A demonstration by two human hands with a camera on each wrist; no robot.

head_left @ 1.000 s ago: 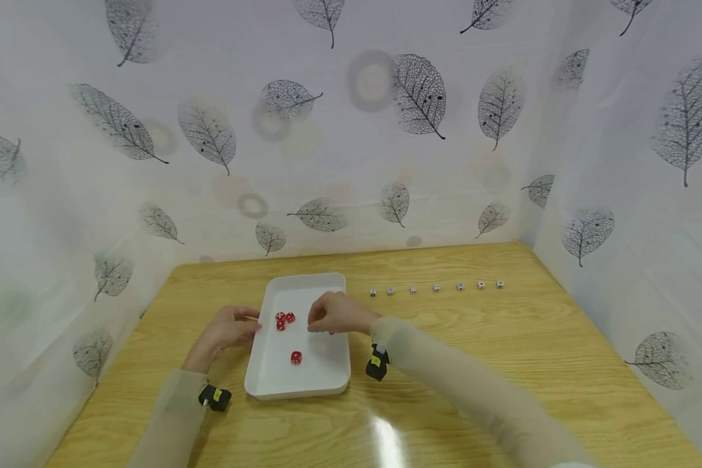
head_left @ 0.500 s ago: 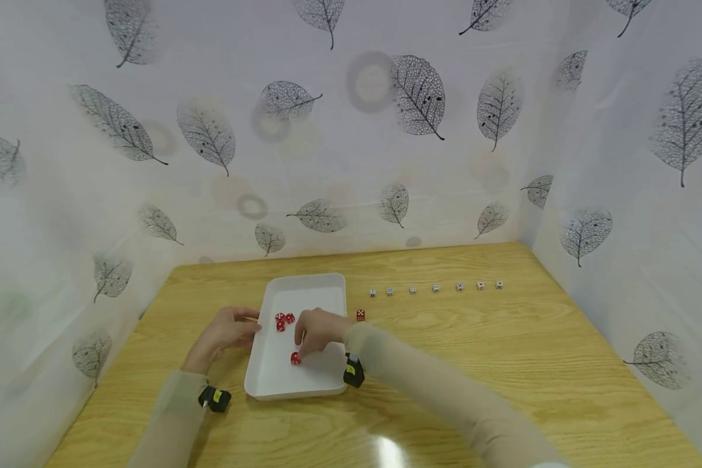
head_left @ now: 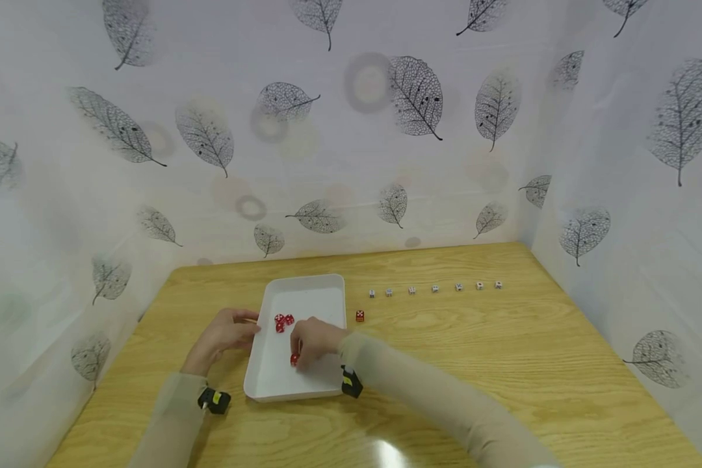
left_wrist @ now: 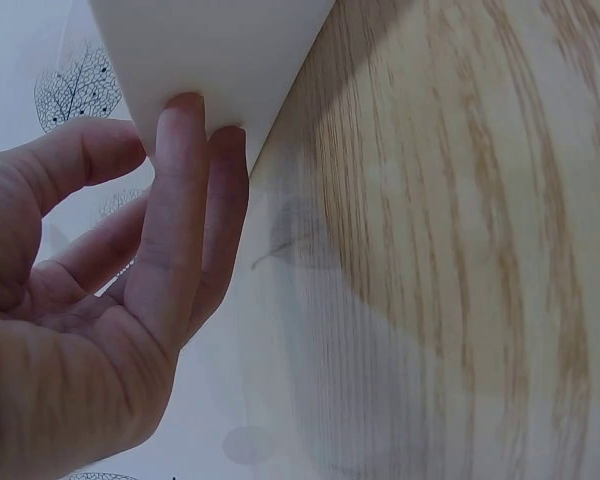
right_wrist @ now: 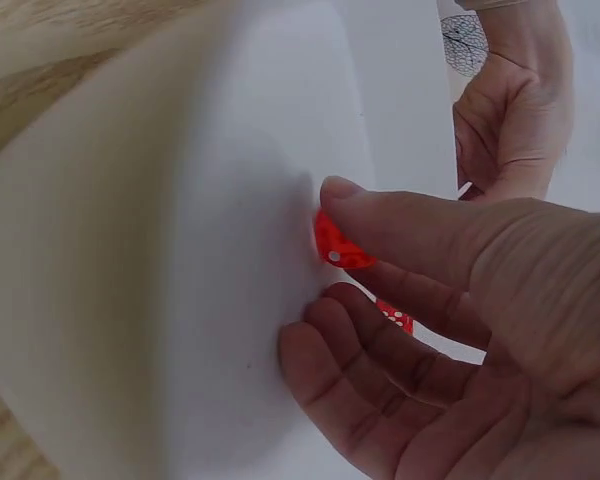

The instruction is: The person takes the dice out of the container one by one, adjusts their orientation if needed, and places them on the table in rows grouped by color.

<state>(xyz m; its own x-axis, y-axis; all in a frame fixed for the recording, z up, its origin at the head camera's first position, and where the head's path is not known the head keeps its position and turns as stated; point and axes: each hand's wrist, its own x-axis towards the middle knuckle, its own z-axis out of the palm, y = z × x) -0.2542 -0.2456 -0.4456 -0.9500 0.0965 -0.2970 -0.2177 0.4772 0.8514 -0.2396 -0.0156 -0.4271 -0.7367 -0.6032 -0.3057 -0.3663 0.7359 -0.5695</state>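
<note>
My right hand (head_left: 316,339) reaches into the white tray (head_left: 254,383) and pinches a red die (right_wrist: 338,243) between thumb and index finger, close over the tray floor. The other fingers curl beside it in the right wrist view. Farther back in the tray, several red dice (head_left: 280,327) sit in a tight cluster. My left hand (head_left: 223,338) rests at the tray's left side. Its fingertips touch the outer wall (left_wrist: 215,60) and the thumb tip lies at the wall's edge in the left wrist view. On the table right of the tray stands another red die (head_left: 359,316).
A row of several small white dice (head_left: 435,288) runs along the back right of the wooden table (head_left: 474,344). Leaf-patterned curtains (head_left: 351,162) enclose the table at the back and both sides.
My right hand has moved left and toward me inside the tray, onto the front red die. That uncovers the red die on the table. The left hand stays in place.
</note>
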